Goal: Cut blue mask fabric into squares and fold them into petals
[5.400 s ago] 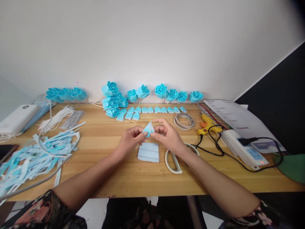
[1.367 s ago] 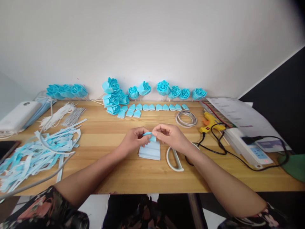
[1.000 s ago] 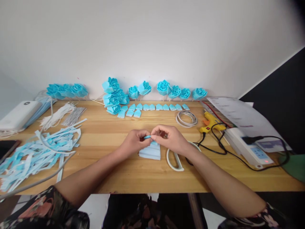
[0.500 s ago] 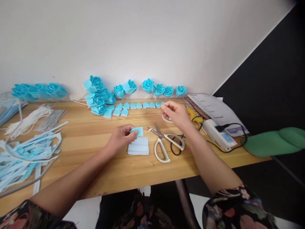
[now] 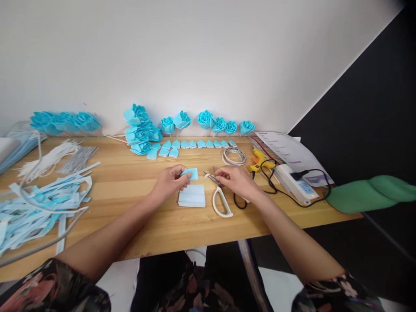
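Observation:
My left hand pinches a small blue folded fabric piece between thumb and fingers, just above the table. Right below it lies a stack of pale blue fabric rectangles. A pair of scissors with white handles rests on the wood, blades apart and pointing away. My right hand lies over its pivot and right handle, fingers curled together; whether they grip the scissors is hidden. Behind my hands, several cut blue petals form a row.
Blue fabric flowers lean along the wall. A tape roll, a yellow glue gun and a power strip with cables lie right. On the left are fabric strips, white cords and grey wires.
My right hand has come back from the right end of the petal row, down to the scissors, uncovering the tape roll. My left hand still holds the blue piece. The view has shifted slightly.

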A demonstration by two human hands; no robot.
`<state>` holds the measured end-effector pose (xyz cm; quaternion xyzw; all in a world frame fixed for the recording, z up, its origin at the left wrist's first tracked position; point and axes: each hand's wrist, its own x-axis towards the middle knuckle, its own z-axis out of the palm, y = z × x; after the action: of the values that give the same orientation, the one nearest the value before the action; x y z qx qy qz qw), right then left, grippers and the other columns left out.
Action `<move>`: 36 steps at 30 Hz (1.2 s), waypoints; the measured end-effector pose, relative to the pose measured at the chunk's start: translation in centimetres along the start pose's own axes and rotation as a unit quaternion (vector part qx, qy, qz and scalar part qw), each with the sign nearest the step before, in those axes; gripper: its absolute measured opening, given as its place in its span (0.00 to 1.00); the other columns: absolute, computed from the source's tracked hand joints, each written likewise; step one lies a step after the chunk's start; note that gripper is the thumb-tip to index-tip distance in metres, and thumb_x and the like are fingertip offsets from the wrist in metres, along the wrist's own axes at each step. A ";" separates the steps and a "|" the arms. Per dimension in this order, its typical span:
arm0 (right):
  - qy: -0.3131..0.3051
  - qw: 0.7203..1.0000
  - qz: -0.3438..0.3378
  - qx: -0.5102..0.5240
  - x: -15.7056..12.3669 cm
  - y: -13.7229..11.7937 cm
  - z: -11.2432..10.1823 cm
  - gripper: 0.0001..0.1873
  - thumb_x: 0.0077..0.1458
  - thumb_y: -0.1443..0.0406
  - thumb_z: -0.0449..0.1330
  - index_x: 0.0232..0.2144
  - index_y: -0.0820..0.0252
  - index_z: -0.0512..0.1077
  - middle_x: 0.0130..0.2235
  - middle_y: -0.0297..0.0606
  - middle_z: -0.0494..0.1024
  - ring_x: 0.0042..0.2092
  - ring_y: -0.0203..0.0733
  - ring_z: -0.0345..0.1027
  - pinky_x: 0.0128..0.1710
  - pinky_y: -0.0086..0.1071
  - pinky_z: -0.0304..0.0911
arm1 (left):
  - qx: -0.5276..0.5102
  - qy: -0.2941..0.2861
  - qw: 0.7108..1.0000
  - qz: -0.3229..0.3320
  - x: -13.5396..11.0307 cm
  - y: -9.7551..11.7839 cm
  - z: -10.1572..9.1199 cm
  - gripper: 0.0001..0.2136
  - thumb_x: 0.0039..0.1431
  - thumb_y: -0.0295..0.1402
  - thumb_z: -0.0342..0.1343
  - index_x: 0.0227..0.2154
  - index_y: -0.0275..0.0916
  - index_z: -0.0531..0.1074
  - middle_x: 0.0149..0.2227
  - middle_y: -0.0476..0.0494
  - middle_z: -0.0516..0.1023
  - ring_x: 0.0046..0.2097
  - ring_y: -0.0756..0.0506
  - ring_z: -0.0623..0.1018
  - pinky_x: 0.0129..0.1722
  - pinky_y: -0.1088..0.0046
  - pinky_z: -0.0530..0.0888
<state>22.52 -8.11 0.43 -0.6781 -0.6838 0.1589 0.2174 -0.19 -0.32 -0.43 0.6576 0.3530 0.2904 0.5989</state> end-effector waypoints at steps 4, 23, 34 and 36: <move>0.007 1.000 0.001 -0.022 -0.2 -0.4 0.2 0.04 0.54 0.66 0.61 0.31 0.57 0.77 0.32 0.34 0.80 0.31 0.37 0.71 0.30 0.29 0.57 | -0.002 -0.002 1.000 0.009 0.0 -0.2 0.0 0.14 0.49 0.42 0.60 0.24 0.36 0.67 0.20 0.51 0.71 0.20 0.54 0.68 0.21 0.79 0.67; 0.121 0.983 0.043 0.134 -0.2 0.5 1.4 0.08 0.57 0.63 0.56 0.30 0.60 0.72 0.28 0.34 0.77 0.27 0.37 0.69 0.28 0.29 0.61 | -0.035 -0.018 0.999 -0.015 -0.1 0.1 0.1 0.15 0.47 0.44 0.61 0.23 0.36 0.67 0.19 0.51 0.71 0.20 0.54 0.68 0.21 0.78 0.67; 0.212 0.925 -0.316 -0.002 1.4 -4.8 0.3 0.10 0.60 0.69 0.56 0.40 0.56 0.76 0.35 0.40 0.78 0.37 0.41 0.71 0.37 0.35 0.67 | -0.095 -0.032 0.994 -0.053 -0.1 -0.1 0.0 0.18 0.46 0.47 0.62 0.24 0.36 0.67 0.20 0.50 0.72 0.20 0.54 0.69 0.22 0.78 0.67; 0.222 0.916 -0.333 -0.030 1.7 -4.4 1.1 0.10 0.59 0.70 0.56 0.40 0.57 0.75 0.34 0.41 0.78 0.36 0.41 0.70 0.35 0.35 0.66 | -0.104 -0.036 0.992 -0.059 -0.1 -0.1 0.0 0.19 0.46 0.47 0.62 0.23 0.36 0.66 0.19 0.51 0.72 0.20 0.54 0.69 0.21 0.78 0.67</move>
<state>18.21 -6.45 1.90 -0.4352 -0.8087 -0.0981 0.3833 -0.25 -0.37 -0.49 0.5797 0.3373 0.2660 0.6924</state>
